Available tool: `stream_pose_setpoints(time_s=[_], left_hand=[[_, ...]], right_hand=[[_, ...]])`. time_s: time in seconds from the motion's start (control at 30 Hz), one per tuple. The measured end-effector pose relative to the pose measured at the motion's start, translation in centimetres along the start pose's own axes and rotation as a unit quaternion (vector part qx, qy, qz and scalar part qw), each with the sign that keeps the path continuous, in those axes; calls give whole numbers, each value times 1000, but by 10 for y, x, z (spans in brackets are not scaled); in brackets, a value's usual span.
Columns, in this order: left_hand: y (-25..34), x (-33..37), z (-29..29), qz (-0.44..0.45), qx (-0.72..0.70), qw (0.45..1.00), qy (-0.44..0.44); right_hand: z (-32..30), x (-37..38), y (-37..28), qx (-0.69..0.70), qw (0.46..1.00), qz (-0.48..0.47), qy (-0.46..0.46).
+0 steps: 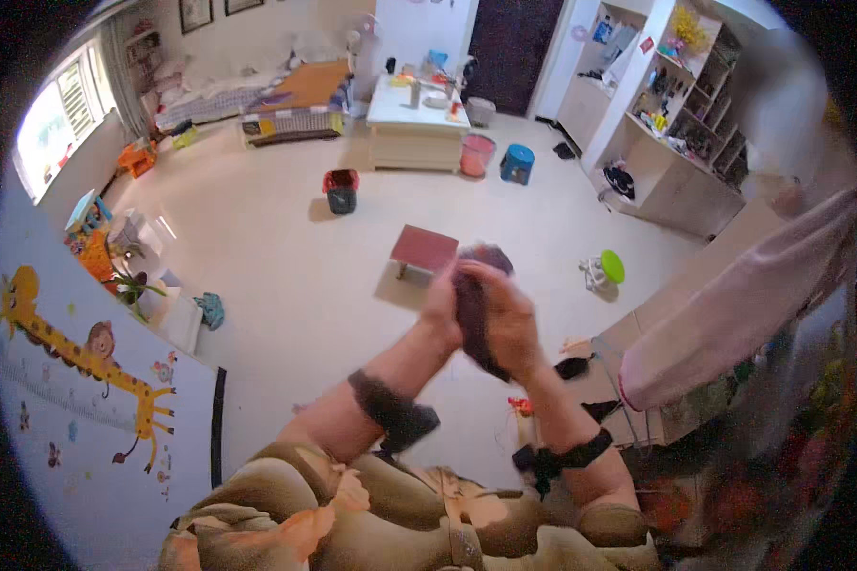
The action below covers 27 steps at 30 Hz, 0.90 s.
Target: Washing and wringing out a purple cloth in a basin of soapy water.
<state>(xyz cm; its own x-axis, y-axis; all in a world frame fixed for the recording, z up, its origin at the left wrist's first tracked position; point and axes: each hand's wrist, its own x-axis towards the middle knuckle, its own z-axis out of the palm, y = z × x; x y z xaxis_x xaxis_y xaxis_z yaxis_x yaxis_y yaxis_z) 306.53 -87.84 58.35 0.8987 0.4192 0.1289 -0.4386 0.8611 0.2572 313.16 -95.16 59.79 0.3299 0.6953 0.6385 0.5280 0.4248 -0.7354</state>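
Observation:
Both my hands are raised together in front of me, over the middle of the room. Between them is a dark brownish-purple piece of soft cloth point(473, 319), bunched and hanging a little below the palms. Its kind is not plain; it may be a rolled sock. My left hand point(440, 309) presses against its left side. My right hand point(509, 319) is closed round it from the right, with the fingers curled over the top. Part of the cloth shows beyond the fingertips. Dark bands are strapped on both my forearms.
A low red-topped stool point(425, 246) stands just beyond my hands. Farther off are a black bin point(341, 195), a white table point(414, 138), a blue stool point(517, 164) and a bed. At right stand a green-seated stool point(610, 267) and a rack with pink cloth point(724, 314).

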Motion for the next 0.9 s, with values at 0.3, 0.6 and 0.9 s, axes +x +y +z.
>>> stream_pose_setpoints(time_s=[0.3,0.6,0.9], left_hand=[[16,127,-20,-107,-7,988,112],[-2,239,-71,-181,-22,983,-23],[-23,359,-61,-68,96,992,52]], right_hand=[[-56,123,82,76,981,142,112],[-89,165,151,-200,978,4,61],[-158,235,224,-242,970,-21,-22]])
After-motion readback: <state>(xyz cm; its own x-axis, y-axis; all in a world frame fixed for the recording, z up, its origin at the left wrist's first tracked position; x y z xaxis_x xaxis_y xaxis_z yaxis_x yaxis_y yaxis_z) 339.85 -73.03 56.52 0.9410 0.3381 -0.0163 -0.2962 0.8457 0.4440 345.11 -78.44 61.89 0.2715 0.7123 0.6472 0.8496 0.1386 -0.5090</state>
